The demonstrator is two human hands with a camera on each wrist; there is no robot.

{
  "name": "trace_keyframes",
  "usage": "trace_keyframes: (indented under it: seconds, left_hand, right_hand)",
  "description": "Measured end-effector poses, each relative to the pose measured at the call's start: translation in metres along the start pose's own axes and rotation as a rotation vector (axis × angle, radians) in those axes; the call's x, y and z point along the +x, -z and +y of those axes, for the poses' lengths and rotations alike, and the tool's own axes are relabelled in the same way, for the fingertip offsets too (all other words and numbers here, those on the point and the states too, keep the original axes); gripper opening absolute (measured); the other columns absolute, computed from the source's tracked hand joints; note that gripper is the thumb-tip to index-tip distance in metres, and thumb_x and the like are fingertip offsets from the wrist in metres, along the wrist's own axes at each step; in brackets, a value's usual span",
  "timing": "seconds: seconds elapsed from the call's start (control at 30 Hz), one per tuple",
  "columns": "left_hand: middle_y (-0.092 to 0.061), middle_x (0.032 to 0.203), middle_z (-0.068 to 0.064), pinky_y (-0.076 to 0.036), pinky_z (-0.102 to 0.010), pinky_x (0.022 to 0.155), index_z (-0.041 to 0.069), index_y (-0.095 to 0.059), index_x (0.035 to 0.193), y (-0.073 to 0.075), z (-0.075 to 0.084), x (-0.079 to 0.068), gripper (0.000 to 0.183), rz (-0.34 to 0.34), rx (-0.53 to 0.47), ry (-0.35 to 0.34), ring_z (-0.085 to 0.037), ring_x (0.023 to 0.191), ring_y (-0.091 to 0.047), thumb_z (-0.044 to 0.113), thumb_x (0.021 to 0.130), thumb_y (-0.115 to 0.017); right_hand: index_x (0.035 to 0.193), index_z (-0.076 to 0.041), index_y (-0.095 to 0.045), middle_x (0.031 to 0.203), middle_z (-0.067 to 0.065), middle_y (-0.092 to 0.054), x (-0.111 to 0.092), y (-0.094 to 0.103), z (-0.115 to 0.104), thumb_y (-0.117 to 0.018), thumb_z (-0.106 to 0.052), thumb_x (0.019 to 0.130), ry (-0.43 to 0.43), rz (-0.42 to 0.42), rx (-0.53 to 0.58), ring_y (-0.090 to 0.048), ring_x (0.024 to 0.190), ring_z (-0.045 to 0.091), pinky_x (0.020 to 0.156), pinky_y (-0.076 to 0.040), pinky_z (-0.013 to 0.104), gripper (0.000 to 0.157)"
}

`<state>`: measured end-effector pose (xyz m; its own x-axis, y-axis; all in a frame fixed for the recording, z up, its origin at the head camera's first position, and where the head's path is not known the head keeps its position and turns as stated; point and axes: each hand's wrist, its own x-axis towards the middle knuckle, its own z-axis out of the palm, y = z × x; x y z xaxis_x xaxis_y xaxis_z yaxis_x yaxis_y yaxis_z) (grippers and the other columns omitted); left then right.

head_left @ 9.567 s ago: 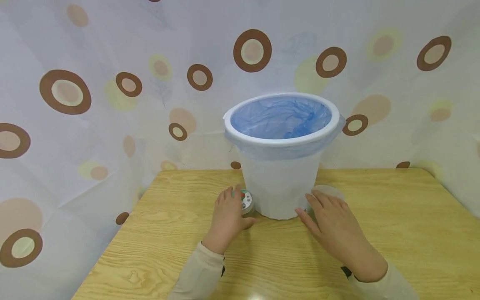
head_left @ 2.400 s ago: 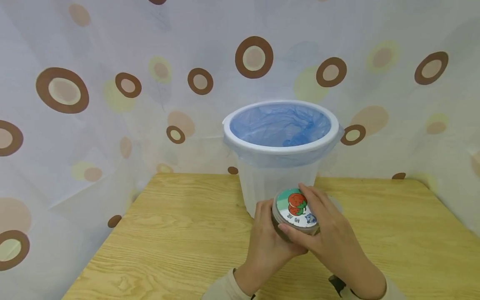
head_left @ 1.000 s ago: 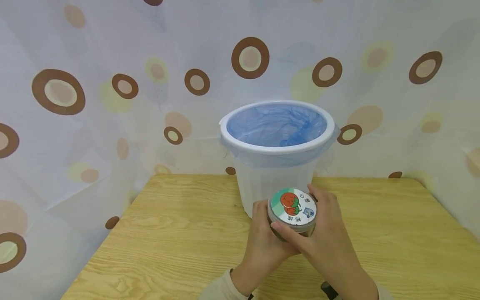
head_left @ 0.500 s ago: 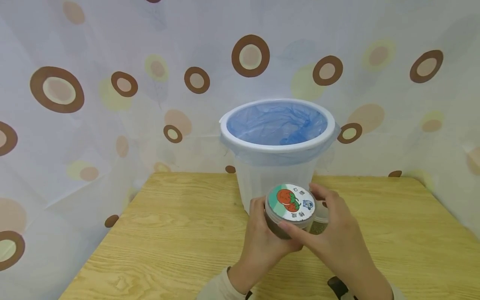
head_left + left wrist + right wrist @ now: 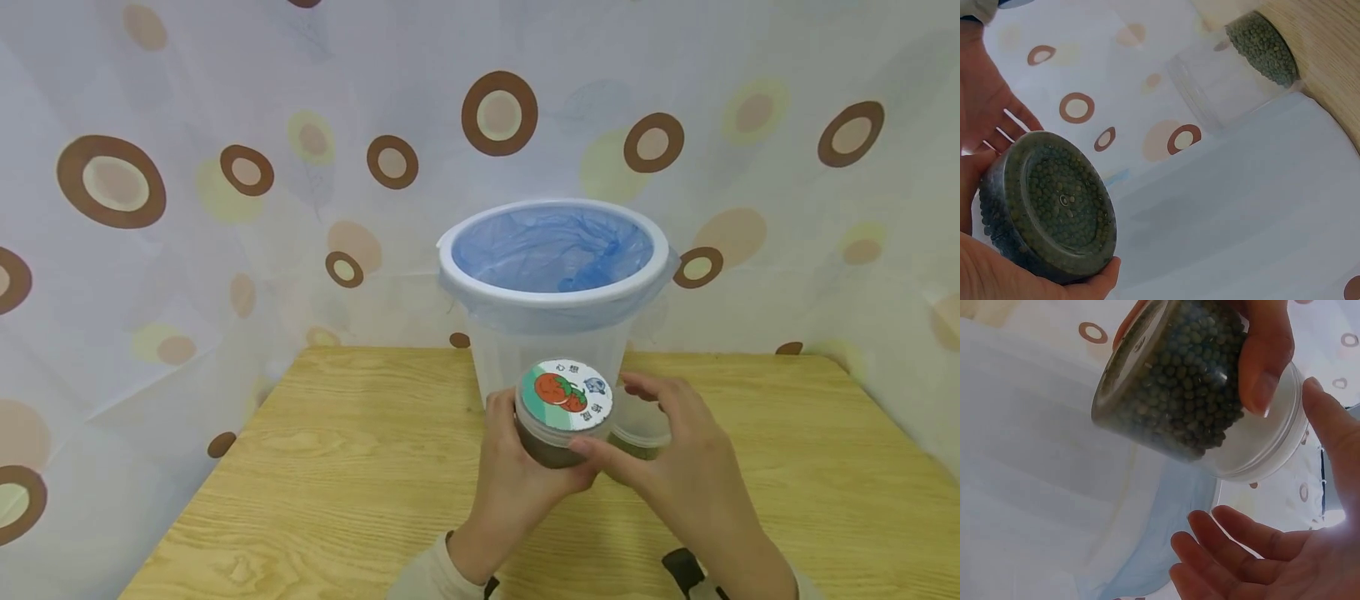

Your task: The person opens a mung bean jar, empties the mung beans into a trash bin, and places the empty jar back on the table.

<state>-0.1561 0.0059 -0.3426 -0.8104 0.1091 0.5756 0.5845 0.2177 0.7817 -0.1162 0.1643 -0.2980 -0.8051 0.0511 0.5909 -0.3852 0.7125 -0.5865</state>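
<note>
In front of the white plastic bin (image 5: 525, 354), on my side of it, I held a clear round plastic jar (image 5: 551, 454) of green beans off the table, its lid (image 5: 547, 421), printed with red fruit on white and green, tipped towards me. My left hand (image 5: 517, 487) was wrapped around the jar's body, the thumb and fingers on opposite sides. My right hand (image 5: 697, 467) was loosely open, its thumb tip at the lid's edge and the other fingers apart from the jar. Just right of the bin, partly behind that hand, a second clear jar (image 5: 643, 423) stood on the yellow wood-grain table (image 5: 337, 467), green beans in its bottom. A thin blue plastic liner (image 5: 547, 246) lined the bin and folded over its rim. Behind the bin hung a pale sheet (image 5: 435, 75) patterned with brown rings.
</note>
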Motion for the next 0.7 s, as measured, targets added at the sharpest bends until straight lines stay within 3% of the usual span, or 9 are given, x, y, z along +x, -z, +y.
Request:
trace_keyframes:
  seconds: [0.1, 0.23, 0.33, 0.4, 0.57, 0.7]
  left_hand:
    - [-0.046, 0.117, 0.001, -0.043, -0.039, 0.095, 0.011, -0.043, 0.124, 0.001, 0.0, 0.001, 0.078, 0.011, -0.014, 0.03, -0.016, 0.108, -0.049, 0.02, 0.063, -0.09]
    - [-0.045, 0.117, 0.001, -0.042, -0.039, 0.096, 0.011, -0.043, 0.124, 0.002, 0.0, 0.001, 0.078, 0.021, -0.012, 0.047, -0.015, 0.109, -0.048, 0.019, 0.062, -0.091]
    - [-0.045, 0.117, 0.0, -0.043, -0.038, 0.094, 0.01, -0.043, 0.124, 0.0, -0.002, -0.001, 0.078, 0.024, 0.034, 0.006, -0.015, 0.109, -0.046, 0.02, 0.062, -0.09]
    - [-0.044, 0.117, -0.001, -0.044, -0.037, 0.093, 0.009, -0.043, 0.125, -0.001, -0.003, -0.003, 0.079, 0.021, 0.065, -0.032, -0.015, 0.109, -0.045, 0.022, 0.063, -0.09]
    - [-0.044, 0.118, -0.003, -0.046, -0.034, 0.092, 0.006, -0.042, 0.126, -0.005, -0.002, -0.004, 0.082, 0.015, 0.09, -0.109, -0.015, 0.109, -0.045, 0.023, 0.062, -0.091]
    - [-0.045, 0.116, -0.006, -0.048, -0.031, 0.09, 0.003, -0.042, 0.122, -0.008, -0.002, -0.006, 0.082, 0.012, 0.098, -0.157, -0.016, 0.107, -0.046, 0.019, 0.06, -0.092]
  right_hand:
    - [0.123, -0.007, -0.059, 0.116, 0.008, -0.058, 0.0, 0.001, 0.001, -0.087, -0.034, 0.068, 0.006, 0.014, -0.007, -0.053, 0.108, 0.028, 0.084, -0.043, 0.051, 0.067]
    - [0.124, -0.013, -0.059, 0.118, 0.002, -0.059, -0.002, 0.001, -0.002, -0.084, -0.026, 0.074, 0.057, 0.006, 0.034, -0.055, 0.107, 0.023, 0.087, -0.043, 0.031, 0.058]
    - [0.132, -0.016, -0.054, 0.124, -0.001, -0.057, -0.007, -0.003, -0.007, -0.081, -0.023, 0.078, 0.078, -0.027, 0.075, -0.054, 0.109, 0.02, 0.089, -0.037, 0.014, 0.061]
    - [0.138, -0.014, -0.048, 0.128, 0.0, -0.054, -0.009, -0.006, -0.01, -0.081, -0.023, 0.079, 0.076, -0.04, 0.084, -0.054, 0.111, 0.021, 0.091, -0.04, 0.02, 0.068]
    - [0.146, -0.01, -0.036, 0.131, 0.008, -0.05, -0.012, -0.011, -0.014, -0.083, -0.023, 0.076, 0.056, -0.049, 0.086, -0.054, 0.112, 0.027, 0.087, -0.045, 0.048, 0.086]
    - [0.148, -0.008, -0.031, 0.133, 0.01, -0.048, -0.012, -0.014, -0.014, -0.084, -0.027, 0.075, 0.038, -0.061, 0.096, -0.052, 0.113, 0.026, 0.086, -0.045, 0.053, 0.092]
